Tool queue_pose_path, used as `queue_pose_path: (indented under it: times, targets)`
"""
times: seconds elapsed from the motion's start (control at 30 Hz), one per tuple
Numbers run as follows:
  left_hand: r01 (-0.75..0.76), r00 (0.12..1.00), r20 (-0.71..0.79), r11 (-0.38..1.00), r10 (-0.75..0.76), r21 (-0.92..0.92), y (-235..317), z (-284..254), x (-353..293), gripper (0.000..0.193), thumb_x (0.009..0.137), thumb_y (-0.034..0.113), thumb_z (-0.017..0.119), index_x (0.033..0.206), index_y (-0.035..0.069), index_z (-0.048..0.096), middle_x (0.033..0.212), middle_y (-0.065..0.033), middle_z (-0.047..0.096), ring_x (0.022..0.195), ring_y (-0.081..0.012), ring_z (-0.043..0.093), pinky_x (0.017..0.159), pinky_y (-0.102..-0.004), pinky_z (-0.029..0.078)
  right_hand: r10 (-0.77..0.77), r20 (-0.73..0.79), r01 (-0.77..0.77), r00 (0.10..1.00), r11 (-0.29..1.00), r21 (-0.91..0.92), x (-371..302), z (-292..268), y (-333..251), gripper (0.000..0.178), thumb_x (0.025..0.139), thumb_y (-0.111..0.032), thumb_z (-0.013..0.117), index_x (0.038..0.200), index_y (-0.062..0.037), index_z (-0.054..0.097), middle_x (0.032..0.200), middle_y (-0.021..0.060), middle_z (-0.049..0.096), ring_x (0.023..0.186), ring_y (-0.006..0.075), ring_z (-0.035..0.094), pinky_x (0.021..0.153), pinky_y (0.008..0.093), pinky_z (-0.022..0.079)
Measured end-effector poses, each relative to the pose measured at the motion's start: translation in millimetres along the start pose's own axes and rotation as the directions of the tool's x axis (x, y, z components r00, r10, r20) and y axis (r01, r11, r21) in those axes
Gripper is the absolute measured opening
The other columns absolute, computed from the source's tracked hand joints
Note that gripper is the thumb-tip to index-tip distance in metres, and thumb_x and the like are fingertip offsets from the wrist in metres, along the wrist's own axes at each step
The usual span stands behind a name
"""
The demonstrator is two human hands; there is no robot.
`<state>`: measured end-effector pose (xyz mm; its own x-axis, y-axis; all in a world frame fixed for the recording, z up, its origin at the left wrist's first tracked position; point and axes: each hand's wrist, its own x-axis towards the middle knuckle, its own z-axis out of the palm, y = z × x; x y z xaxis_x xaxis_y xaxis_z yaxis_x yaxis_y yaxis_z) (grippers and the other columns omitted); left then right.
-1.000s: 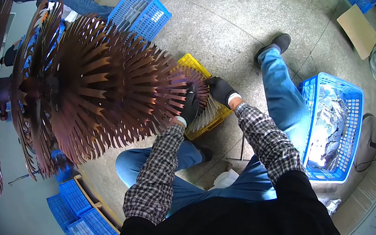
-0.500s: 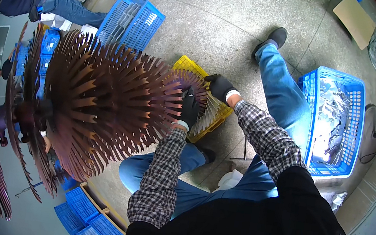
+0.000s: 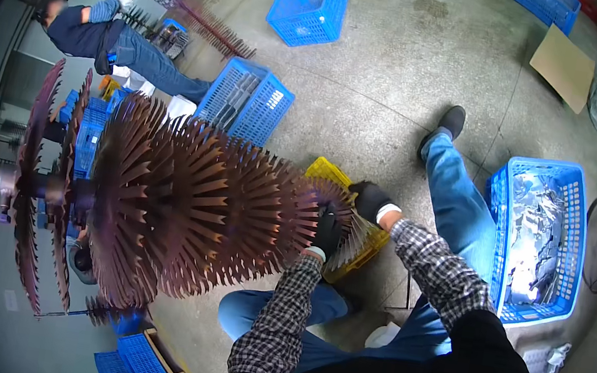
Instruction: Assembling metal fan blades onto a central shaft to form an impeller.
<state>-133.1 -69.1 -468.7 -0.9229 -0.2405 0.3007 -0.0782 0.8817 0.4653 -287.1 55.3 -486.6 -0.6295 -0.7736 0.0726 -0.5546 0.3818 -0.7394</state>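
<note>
A large rack [image 3: 188, 201] with stacked rings of brownish-purple metal prongs stretches from the left to the middle. At its right end, several pale, thin blade-like pieces [image 3: 354, 243] fan out from the last ring. My left hand [image 3: 328, 233], in a black glove, reaches in among the prongs beside these pieces; its fingers are mostly hidden. My right hand [image 3: 370, 200], also black-gloved, is at the far side of the same ring with its fingers curled. What they hold, if anything, is too small to make out. Behind the ring lies a yellow crate [image 3: 364, 262].
A blue basket [image 3: 578, 251] of shiny flat metal pieces stands beside my right leg. Another blue basket [image 3: 266, 116] with grey parts and a blue crate [image 3: 314, 30] are farther off. A co-worker [image 3: 89, 36] stands at the far left. Cardboard [image 3: 563, 68] lies at the far right.
The whole view has shifted, so the scene sits farther right and lower. Both hands remain at the rack's end ring, with little visible change in their grip.
</note>
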Motion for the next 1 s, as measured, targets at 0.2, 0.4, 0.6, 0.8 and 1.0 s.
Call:
queue_pose_path:
  times: [0.2,0.4,0.6,0.8,1.0]
  targets:
    - [-0.300,0.917,0.361,0.886,0.166,0.353,-37.3,-58.8,-2.1,0.017,0.092,0.018,0.054,0.091,0.003,0.062,0.077,-0.0178,0.059,0.069,-0.0344,0.056,0.067,-0.0466,0.045,0.251,-0.297,-0.125,0.921,0.915,0.384,-97.5,-259.5,-70.5,0.048,0.101,-0.030,0.056,0.144,-0.0076,0.052,0.130,0.0135,0.066,0.103,0.0232,0.066,0.093,0.0322,0.050]
    - [0.074,0.919,0.390,0.997,-0.065,-0.008,-20.7,-37.0,2.9,0.050,0.096,0.015,0.050,0.139,-0.009,0.049,0.135,-0.0258,0.059,0.120,-0.0379,0.058,0.106,-0.0403,0.042,0.427,-0.629,-0.624,0.650,0.772,-0.121,-363.3,-402.3,159.7,0.048,0.095,-0.038,0.061,0.128,-0.0035,0.064,0.118,0.0170,0.070,0.096,0.0294,0.068,0.091,0.0355,0.051]
    - [0.138,0.889,0.426,0.985,-0.170,0.106,-7.3,-47.2,-12.3,0.050,0.099,0.014,0.046,0.144,-0.008,0.045,0.144,-0.0242,0.052,0.131,-0.0369,0.051,0.113,-0.0388,0.037,0.793,-0.365,-0.871,0.487,0.410,-0.272,-465.8,-304.0,204.0,0.057,0.081,-0.032,0.074,0.130,-0.0062,0.061,0.119,0.0177,0.068,0.099,0.0375,0.066,0.089,0.0418,0.053]
    - [-0.342,0.892,0.450,0.714,0.042,0.611,-73.7,-58.9,-70.7,0.040,0.096,0.015,0.050,0.131,-0.003,0.055,0.124,-0.0228,0.061,0.111,-0.0397,0.059,0.099,-0.0448,0.045,0.404,-0.457,-0.582,0.793,0.723,-0.372,-397.1,-192.0,234.2,0.053,0.073,-0.038,0.077,0.117,-0.0098,0.065,0.116,0.0118,0.069,0.095,0.0336,0.066,0.084,0.0429,0.052]
    - [0.146,0.973,0.187,0.988,-0.136,-0.040,29.1,-77.1,-36.3,0.045,0.089,0.012,0.053,0.132,-0.003,0.058,0.109,-0.0226,0.065,0.098,-0.0402,0.060,0.086,-0.0449,0.048,0.402,-0.537,-0.624,0.741,0.120,-0.772,-432.4,-149.6,302.4,0.039,0.076,-0.029,0.073,0.108,-0.0085,0.063,0.085,0.0133,0.069,0.071,0.0343,0.067,0.059,0.0468,0.052]
